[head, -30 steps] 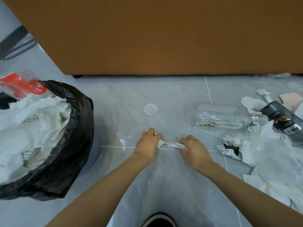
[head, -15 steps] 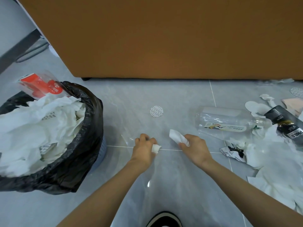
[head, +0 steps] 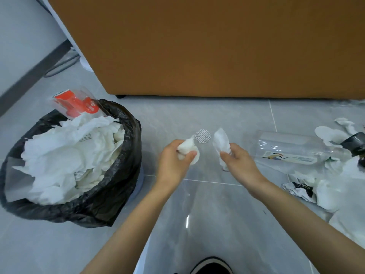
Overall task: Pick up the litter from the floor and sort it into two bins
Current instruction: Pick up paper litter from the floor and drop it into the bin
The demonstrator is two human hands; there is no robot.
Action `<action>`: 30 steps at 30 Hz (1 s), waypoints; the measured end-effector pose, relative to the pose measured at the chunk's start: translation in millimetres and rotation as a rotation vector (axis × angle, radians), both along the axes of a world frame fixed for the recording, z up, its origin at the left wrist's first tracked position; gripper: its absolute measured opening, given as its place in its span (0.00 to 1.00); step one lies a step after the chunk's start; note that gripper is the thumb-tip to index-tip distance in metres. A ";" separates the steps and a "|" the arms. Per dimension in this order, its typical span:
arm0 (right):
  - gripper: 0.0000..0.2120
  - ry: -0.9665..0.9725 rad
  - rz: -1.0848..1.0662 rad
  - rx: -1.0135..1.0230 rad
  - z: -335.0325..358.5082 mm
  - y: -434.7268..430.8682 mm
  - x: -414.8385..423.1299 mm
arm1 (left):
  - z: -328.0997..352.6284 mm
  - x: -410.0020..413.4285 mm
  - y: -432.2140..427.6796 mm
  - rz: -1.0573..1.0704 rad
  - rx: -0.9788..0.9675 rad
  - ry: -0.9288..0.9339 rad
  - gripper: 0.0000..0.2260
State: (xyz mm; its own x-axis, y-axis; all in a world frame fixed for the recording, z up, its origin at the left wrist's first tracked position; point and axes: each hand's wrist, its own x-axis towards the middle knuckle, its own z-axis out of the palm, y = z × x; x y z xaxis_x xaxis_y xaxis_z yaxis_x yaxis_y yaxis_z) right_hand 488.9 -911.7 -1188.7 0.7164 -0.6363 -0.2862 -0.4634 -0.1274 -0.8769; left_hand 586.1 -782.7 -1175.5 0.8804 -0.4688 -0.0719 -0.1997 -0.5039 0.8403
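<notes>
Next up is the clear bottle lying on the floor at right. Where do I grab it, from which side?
Take the clear bottle across its wide barrel near the base end, coming from above and from the left. It lies on its side, base toward the right hand and unobstructed; its neck end sits among crumpled paper.

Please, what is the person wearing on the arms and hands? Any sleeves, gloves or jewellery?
Nothing shows: the left hand and right hand are bare, without gloves, rings or a watch. Both forearms are bare to the frame edge; no sleeve is in view.
</notes>
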 end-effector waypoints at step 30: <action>0.28 0.113 1.106 -0.966 101.4 172.4 145.8 | 66.8 94.2 181.1 0.330 0.505 -0.505 0.16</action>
State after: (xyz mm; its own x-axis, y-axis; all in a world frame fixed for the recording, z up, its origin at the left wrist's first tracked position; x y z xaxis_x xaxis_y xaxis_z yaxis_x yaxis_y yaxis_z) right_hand 634.7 -739.4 -1087.3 0.9579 0.2352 -0.1644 0.1982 -0.9566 -0.2138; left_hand 680.3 -601.6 -1108.7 0.9514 -0.1945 0.2389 -0.2698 -0.9005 0.3412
